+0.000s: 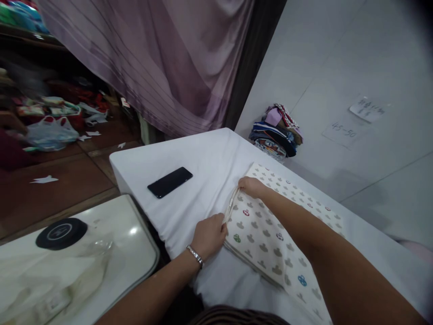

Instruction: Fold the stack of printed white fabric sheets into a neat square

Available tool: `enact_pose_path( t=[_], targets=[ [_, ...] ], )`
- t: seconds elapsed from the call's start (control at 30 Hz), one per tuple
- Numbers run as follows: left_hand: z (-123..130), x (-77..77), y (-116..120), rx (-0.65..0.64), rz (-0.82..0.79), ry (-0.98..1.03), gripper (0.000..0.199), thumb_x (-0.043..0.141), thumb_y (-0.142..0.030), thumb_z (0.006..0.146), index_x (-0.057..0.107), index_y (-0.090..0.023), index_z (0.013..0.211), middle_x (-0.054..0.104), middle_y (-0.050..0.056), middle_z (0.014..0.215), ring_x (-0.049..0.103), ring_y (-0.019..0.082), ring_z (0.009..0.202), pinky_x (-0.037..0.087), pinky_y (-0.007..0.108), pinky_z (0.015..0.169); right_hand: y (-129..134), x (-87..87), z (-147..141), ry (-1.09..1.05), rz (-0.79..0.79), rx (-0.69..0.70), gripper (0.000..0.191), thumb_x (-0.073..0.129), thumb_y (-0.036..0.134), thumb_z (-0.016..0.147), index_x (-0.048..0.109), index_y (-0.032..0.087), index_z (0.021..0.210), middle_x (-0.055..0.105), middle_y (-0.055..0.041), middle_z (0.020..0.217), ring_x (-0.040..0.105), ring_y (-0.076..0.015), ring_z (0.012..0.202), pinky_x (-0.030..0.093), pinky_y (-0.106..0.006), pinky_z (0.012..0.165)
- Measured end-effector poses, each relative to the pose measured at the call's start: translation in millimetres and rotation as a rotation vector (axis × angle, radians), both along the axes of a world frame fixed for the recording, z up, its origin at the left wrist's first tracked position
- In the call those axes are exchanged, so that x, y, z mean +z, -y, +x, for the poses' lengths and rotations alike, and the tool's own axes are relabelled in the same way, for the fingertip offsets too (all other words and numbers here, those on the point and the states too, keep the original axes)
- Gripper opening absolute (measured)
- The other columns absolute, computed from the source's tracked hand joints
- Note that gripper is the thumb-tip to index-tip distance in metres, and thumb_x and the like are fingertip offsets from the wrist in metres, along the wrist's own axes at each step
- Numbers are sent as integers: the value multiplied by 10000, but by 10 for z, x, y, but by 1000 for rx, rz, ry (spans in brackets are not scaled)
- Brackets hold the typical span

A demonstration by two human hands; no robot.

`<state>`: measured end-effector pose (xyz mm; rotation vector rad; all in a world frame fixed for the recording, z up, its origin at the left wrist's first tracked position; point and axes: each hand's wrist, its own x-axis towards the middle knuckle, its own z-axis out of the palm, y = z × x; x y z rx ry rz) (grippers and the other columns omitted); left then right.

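Observation:
A white cloth (264,234) printed with small grey, red, green and blue shapes lies folded in layers on the white-covered table. My left hand (210,232), with a metal bracelet at the wrist, is closed on the near end of the cloth's left edge. Farther along that same edge, my right hand (252,186) pinches the cloth. Between the two hands the edge is slightly raised and its layers show. A black phone (170,182) lies on the table to the left of both hands.
The white-covered table (145,155) meets a pale wall. Folded fabrics (277,132) are piled beyond its far edge. At the lower left, a white surface (131,225) holds a round black object (61,233) and plastic. Behind hangs a purple curtain (169,58); bags (52,132) sit on the floor.

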<state>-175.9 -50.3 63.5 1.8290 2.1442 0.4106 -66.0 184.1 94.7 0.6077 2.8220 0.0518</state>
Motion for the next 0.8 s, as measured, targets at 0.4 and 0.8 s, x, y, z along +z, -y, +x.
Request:
enact_pose_path(
  t=[0.4,0.8],
  targets=[
    [1,33,2,3,-32,11,155,357,-274,843,498,-213,863,619,25,856,585,177,797,353,280,632,-78,-42,55,-72,-98,10,213,478,115,772,632,189,899,581,-54,965,549,-161,894,401,-245,782],
    [-3,53,5,4,-40,21,171,359,-273,841,513,-212,884,619,35,867,582,181,806,361,281,651,-75,-75,126,-247,-156,3,158,481,86,728,594,154,817,551,-47,851,503,-139,734,411,-247,709]
  ],
)
